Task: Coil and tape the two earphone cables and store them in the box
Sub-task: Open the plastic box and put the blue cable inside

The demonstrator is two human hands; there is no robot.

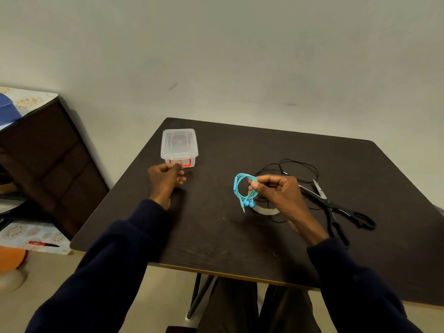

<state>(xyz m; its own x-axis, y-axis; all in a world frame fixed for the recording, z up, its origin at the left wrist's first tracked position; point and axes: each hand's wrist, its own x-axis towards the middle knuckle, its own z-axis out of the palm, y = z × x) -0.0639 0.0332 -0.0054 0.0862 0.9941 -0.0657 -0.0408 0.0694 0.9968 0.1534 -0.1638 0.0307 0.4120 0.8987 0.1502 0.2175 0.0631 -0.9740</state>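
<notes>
Two earphone cables show at the dark table [240, 248]. The blue earphones [241, 191], coiled into a loop, hang pinched between the thumb and fingertips of your right hand [278, 193], earbuds and plug dangling at the bottom. The black cable [300, 168] lies loose and uncoiled behind that hand, beside the scissors [336, 207]. A roll of tape [266, 211] peeks out under your right hand. Your left hand [164, 180] is well apart from it, fingers curled at the red latch [187, 163] of the clear box [179, 144], whose lid is on. Whether it grips the latch, you cannot tell.
</notes>
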